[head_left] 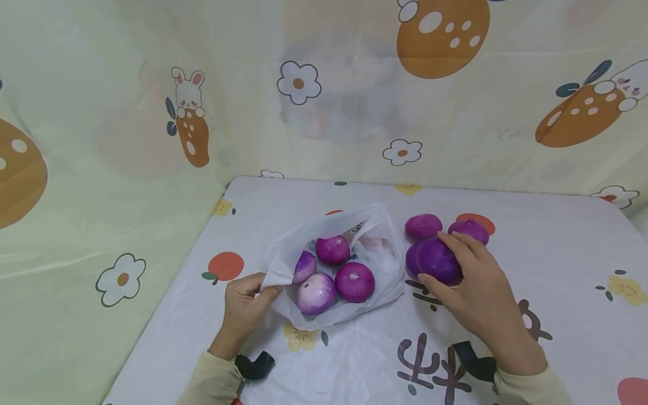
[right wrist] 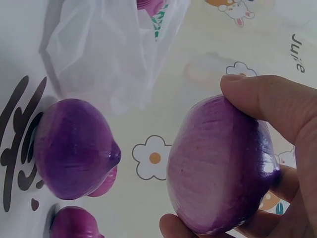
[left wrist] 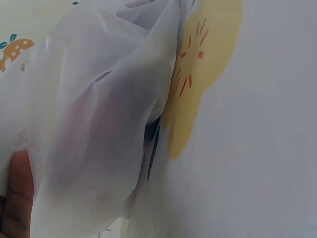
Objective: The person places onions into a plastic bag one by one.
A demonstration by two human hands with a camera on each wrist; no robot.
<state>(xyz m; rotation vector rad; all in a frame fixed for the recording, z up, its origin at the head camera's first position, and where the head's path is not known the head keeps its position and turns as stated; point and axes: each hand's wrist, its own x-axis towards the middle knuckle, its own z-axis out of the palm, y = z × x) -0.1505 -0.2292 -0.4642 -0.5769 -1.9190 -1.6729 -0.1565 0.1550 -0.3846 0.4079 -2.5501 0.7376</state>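
My left hand [head_left: 246,306] pinches the left rim of a white plastic bag [head_left: 390,287] between thumb and fingers. In the left wrist view the bag [left wrist: 94,163] fills much of the picture and hides its contents, with part of a finger [left wrist: 20,193] at the edge. Several red onions lie in the bag, among them a pale-sided onion [head_left: 316,294] and a deep purple one [head_left: 355,282]. To the right of the bag, my right hand [head_left: 481,287] grips a shiny purple onion [right wrist: 218,168] between thumb and fingers, above the table.
A purple onion [right wrist: 74,148] lies on the table below the held one. Two more onions, one left [head_left: 423,226] and one right [head_left: 471,229], sit just behind. The patterned tablecloth [head_left: 354,365] meets a printed curtain [head_left: 344,124] at the back.
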